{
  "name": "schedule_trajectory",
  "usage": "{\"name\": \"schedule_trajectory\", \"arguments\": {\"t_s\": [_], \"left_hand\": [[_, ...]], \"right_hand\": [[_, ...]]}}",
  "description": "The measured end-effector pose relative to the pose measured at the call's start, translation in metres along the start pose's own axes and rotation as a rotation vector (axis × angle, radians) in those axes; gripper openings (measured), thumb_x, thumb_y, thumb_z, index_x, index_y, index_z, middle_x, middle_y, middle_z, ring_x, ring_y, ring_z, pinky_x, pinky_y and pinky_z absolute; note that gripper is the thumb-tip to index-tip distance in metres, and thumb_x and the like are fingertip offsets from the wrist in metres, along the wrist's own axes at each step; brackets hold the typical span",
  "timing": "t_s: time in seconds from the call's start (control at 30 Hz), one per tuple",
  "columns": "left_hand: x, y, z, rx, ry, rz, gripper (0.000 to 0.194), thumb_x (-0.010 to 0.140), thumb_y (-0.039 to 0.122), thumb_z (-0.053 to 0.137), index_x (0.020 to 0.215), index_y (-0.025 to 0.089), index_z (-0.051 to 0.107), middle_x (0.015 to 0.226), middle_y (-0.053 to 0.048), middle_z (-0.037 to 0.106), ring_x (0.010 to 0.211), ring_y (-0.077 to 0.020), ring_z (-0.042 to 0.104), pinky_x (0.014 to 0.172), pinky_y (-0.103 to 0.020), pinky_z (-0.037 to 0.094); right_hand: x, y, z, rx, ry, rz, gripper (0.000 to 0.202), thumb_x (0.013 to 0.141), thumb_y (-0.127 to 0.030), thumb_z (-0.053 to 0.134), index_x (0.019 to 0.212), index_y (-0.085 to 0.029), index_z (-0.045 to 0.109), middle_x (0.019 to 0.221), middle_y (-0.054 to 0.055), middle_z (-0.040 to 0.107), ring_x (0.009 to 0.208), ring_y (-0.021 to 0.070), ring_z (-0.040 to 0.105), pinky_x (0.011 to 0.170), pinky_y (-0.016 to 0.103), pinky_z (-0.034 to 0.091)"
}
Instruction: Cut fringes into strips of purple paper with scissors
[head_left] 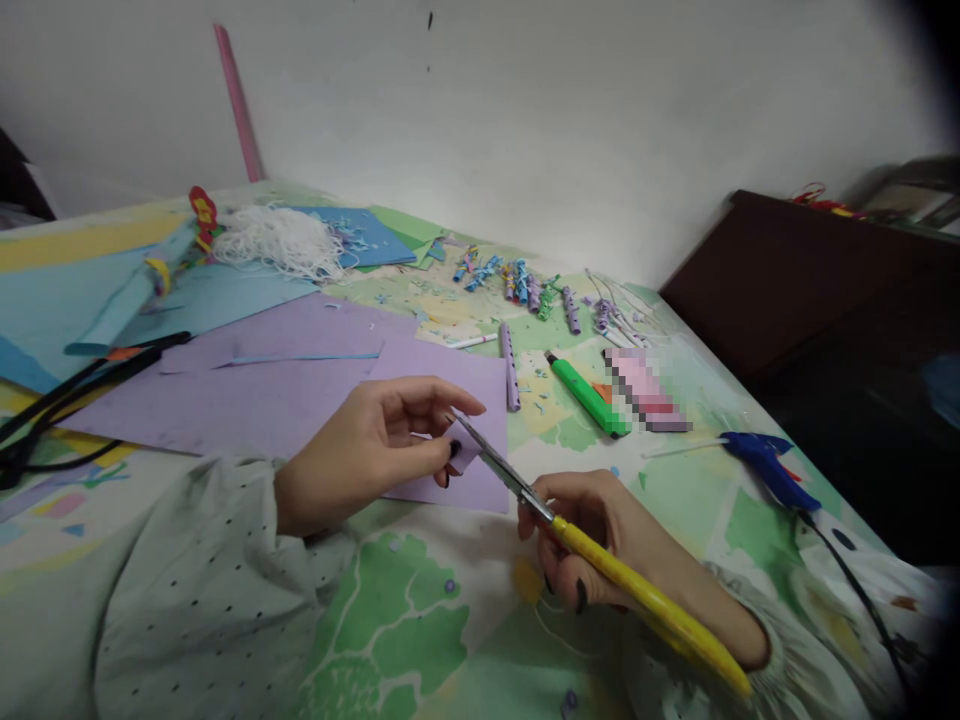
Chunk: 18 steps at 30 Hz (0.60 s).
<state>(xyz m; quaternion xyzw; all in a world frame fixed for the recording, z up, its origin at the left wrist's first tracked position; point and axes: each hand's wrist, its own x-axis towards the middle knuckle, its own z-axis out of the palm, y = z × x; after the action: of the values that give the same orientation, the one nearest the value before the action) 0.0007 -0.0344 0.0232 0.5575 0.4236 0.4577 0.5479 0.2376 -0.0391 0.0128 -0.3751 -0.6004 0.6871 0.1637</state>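
Observation:
Between the thumb and fingers of my left hand [364, 455], I pinch a small piece of purple paper [465, 448]. My right hand [626, 535] grips a pair of scissors [637, 585] with long yellow handles. Their metal blades point up and left, and the tips reach the small purple piece beside my left fingertips. Whether the blades are closed around the paper or lie against it, I cannot tell. Beneath my left hand lies a purple paper sheet [487, 480] on the patterned tablecloth [397, 610].
A purple paper roll [510, 365], green utility knife [589, 395] and pixelated pink object [649, 390] lie beyond my hands. At right is a blue glue gun [769, 465] with its cord. Several small tied rolls [521, 282] and white string [277, 240] are farther back.

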Motion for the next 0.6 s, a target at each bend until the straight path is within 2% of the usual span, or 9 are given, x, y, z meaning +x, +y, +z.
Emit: {"name": "schedule_trajectory", "arguments": {"t_s": [0.2, 0.37, 0.6], "left_hand": [[0.0001, 0.0003, 0.0005, -0.017, 0.008, 0.003, 0.032, 0.066, 0.000, 0.057, 0.094, 0.011, 0.068, 0.065, 0.002, 0.065, 0.058, -0.0100, 0.063, 0.052, -0.018, 0.052], [0.0000, -0.0009, -0.0003, -0.009, 0.019, -0.005, 0.031, 0.066, 0.001, 0.057, 0.093, 0.011, 0.069, 0.066, 0.002, 0.065, 0.058, -0.0096, 0.063, 0.051, -0.017, 0.051], [-0.0002, -0.0008, -0.0005, -0.012, 0.019, -0.005, 0.031, 0.065, 0.003, 0.058, 0.092, 0.011, 0.068, 0.066, 0.001, 0.066, 0.058, -0.0098, 0.063, 0.051, -0.017, 0.051]], "right_hand": [[0.0020, -0.0016, 0.0021, -0.036, 0.035, 0.000, 0.055, 0.053, -0.052, 0.088, 0.080, -0.014, 0.059, 0.055, -0.003, 0.056, 0.048, 0.0085, 0.044, 0.047, 0.020, 0.035], [0.0026, -0.0045, 0.0052, 0.008, 0.033, 0.019, 0.053, 0.056, -0.056, 0.085, 0.077, -0.015, 0.058, 0.054, -0.003, 0.057, 0.048, 0.0088, 0.045, 0.047, 0.019, 0.035], [0.0015, -0.0094, 0.0083, 0.019, 0.070, 0.045, 0.052, 0.051, -0.048, 0.089, 0.072, -0.014, 0.056, 0.051, -0.003, 0.057, 0.046, 0.0081, 0.046, 0.046, 0.018, 0.034]]}}
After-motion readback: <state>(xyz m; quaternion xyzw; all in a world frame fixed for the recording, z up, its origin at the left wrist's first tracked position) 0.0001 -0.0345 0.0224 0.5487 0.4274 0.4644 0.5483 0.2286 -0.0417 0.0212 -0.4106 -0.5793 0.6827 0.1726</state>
